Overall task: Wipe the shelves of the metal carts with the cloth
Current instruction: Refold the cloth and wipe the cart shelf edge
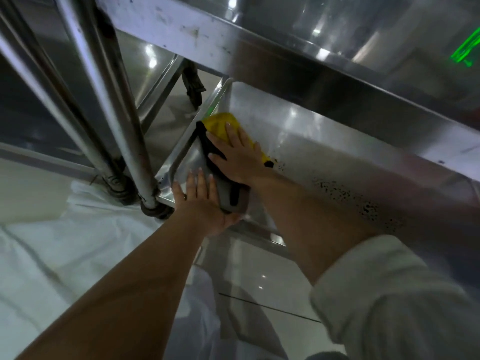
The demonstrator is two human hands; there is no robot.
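A yellow and grey cloth (pixel 220 126) with black trim lies on the lower shelf (pixel 298 141) of a metal cart, near the shelf's left corner. My right hand (pixel 233 157) lies flat on the cloth with fingers spread, pressing it against the shelf. My left hand (pixel 202 201) is flat on the shelf's near corner, fingers apart, with its thumb under the grey end of the cloth. Dark specks dot the shelf to the right of my right hand.
The cart's upper shelf (pixel 324 42) overhangs the lower one. Vertical cart posts (pixel 114 100) and a caster wheel (pixel 155 211) stand to the left. White plastic sheeting (pixel 65 242) covers the floor at left. Another cart's wheel (pixel 193 84) shows behind.
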